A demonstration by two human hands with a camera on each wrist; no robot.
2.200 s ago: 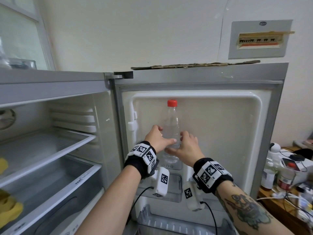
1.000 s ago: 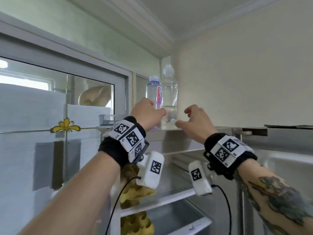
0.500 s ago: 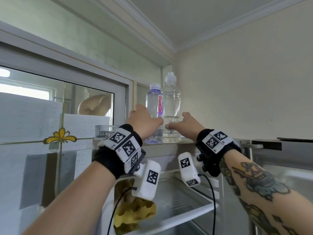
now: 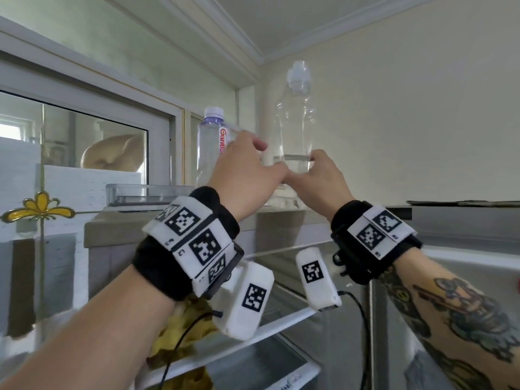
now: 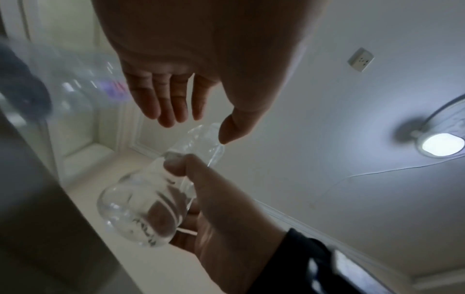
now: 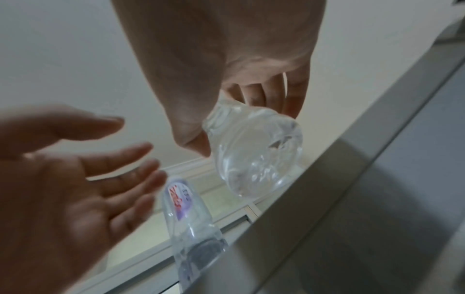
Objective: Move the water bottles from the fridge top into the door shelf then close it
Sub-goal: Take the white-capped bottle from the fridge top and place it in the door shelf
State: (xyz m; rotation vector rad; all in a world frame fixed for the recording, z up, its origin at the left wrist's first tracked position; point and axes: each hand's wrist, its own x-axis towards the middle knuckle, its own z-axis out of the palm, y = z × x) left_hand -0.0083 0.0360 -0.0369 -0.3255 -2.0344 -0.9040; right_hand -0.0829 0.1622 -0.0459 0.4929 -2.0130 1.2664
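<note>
The fridge [image 4: 455,220] stood open, its flat top [image 4: 118,218] up at reach height, and there went the clear bottle [image 4: 294,119]: upright, long axis vertical, its base lifted just off the fridge top with a little water low inside. The right hand [image 4: 315,181] was curled round its lower body, thumb on one side and fingers wrapped behind, as the wrist views showed. Just left of it, the labelled bottle [image 4: 209,147] with the pale cap was standing on the fridge top, untouched. The left hand [image 4: 247,175] was spread, fingers relaxed, gripping nothing, sitting between the two bottles and nearer the labelled one. That bottle looked like the left hand's job; the door shelf lay out of view, low and to the right.
</note>
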